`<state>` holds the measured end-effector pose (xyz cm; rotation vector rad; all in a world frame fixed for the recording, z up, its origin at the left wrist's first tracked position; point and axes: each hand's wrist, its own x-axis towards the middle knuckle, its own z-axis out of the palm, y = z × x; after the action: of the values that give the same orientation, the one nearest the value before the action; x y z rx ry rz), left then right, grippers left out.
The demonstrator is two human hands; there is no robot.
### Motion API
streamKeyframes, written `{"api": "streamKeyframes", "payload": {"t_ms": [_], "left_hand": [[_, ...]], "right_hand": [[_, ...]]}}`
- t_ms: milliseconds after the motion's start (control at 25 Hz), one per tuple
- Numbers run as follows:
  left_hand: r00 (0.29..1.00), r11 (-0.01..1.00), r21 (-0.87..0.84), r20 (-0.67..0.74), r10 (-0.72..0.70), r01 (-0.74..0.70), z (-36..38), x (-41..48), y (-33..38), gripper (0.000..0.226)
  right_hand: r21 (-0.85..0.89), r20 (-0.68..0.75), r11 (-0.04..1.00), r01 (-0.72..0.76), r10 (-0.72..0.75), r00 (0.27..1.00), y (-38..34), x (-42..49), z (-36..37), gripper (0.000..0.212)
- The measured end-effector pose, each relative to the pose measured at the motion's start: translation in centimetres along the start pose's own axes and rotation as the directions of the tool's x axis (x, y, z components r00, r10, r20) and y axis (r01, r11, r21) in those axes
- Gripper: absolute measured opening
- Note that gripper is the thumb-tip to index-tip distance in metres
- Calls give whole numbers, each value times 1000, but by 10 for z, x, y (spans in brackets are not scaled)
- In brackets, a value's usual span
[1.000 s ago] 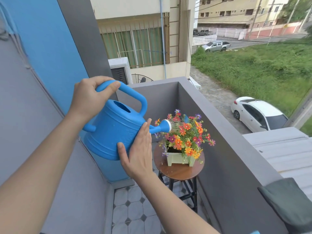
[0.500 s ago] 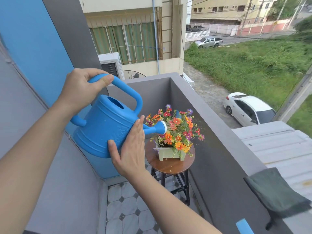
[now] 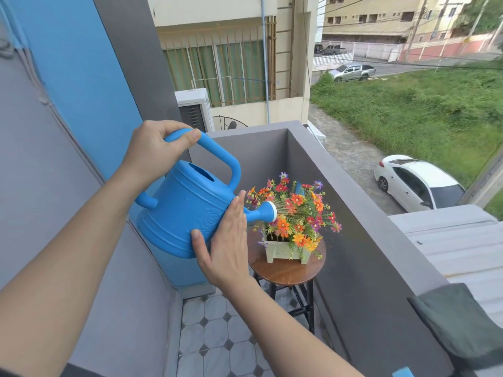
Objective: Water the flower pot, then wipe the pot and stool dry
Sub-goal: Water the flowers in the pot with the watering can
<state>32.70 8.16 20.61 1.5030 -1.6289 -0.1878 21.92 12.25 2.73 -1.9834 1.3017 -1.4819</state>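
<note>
A blue watering can is tipped toward a pale green flower pot full of orange, red and purple flowers. Water sprays from its white rose onto the blooms. My left hand grips the can's handle from above. My right hand lies flat against the can's side near the spout, fingers together. The pot stands on a round wooden stool with black legs, and the stool top looks wet.
A grey balcony wall runs along the right, close behind the stool. A dark green cloth lies on its ledge at the lower right. The floor has white tiles. A blue and grey wall stands at the left.
The can stays tilted and keeps spraying the flowers. My view has shifted slightly; both hands hold the same places on the can.
</note>
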Motion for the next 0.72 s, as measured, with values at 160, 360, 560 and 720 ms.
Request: {"api": "streamKeyframes", "payload": {"t_ms": [160,360,560,720], "left_hand": [[999,1000,-9,45,10,-10,2,-3,-1,10],[1000,998,-58,30,-8,10,6,1,-11,15],[1000,994,-111,-28,-13,10,7,4,-16,18],[999,997,-70,29,41,-38,2,7,-14,20]], "right_hand": [[24,34,999,-35,34,999,-2,-10,1,84],[-3,-5,1000,-27,27,1000,-1,-9,-4,81],[-23,-38,999,-41,40,998,-2,3,-3,73],[-19,-24,997,-77,76,997,-8,0,4,74]]}}
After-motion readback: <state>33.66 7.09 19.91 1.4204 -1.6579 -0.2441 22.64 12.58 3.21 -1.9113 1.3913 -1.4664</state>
